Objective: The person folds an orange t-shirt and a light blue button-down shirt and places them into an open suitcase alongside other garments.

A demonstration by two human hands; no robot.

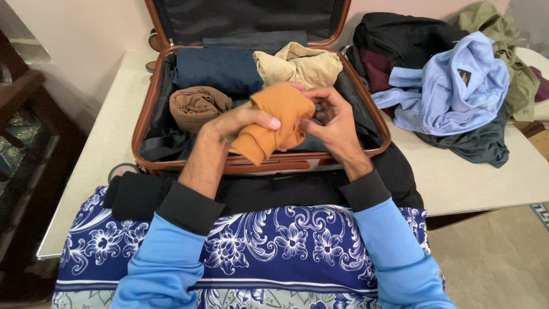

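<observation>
An orange rolled garment (275, 122) is held above the near edge of an open brown suitcase (144, 109). My left hand (237, 121) grips its left side with the thumb on top. My right hand (333, 121) closes on its right end. Inside the suitcase lie a brown rolled garment (197, 106), a dark blue folded garment (220, 68) and a tan crumpled garment (300, 66). Both arms wear light blue sleeves with black cuffs.
A heap of clothes sits on the white table (457, 180) to the right: a light blue shirt (457, 86), black, maroon, olive and dark grey pieces. A black garment (257, 191) lies over a blue and white floral cloth (274, 246) in front of the suitcase. Dark wooden furniture (23, 143) stands at left.
</observation>
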